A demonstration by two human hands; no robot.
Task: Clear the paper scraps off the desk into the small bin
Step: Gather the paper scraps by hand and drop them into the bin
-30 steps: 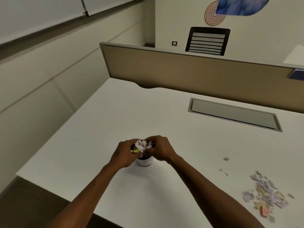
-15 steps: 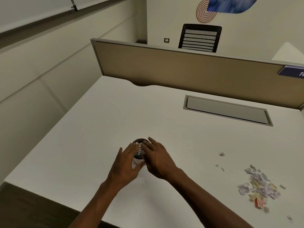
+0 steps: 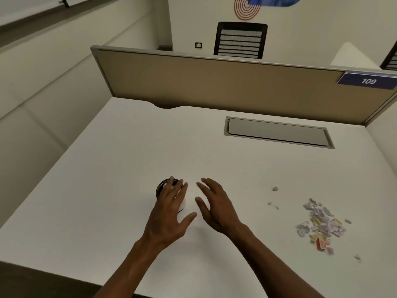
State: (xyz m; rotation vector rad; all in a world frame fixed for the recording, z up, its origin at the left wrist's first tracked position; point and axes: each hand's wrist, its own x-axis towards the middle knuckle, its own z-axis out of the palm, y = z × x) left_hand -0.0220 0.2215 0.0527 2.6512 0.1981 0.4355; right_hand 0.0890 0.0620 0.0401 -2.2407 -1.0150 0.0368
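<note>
A small round bin (image 3: 161,187) with a dark rim and white wall stands on the white desk (image 3: 129,160), left of centre. My left hand (image 3: 171,209) hovers flat over it with fingers spread, covering most of its mouth. Just to the right of the bin, my right hand (image 3: 214,204) is open and empty. A pile of torn paper scraps (image 3: 319,224), white, lilac, yellow and one red, lies at the desk's right side. A few stray bits (image 3: 274,188) lie between the pile and my right hand.
A tan partition panel (image 3: 214,82) with a blue "109" label (image 3: 368,81) closes the desk's far edge. A grey cable flap (image 3: 278,132) is set into the desktop. A wall runs along the left. A black chair (image 3: 240,39) stands beyond the partition.
Both hands held a crumpled wad of scraps over the bin, pressed it in, then opened. My right hand has drawn away to the right; the left stays over the bin.
</note>
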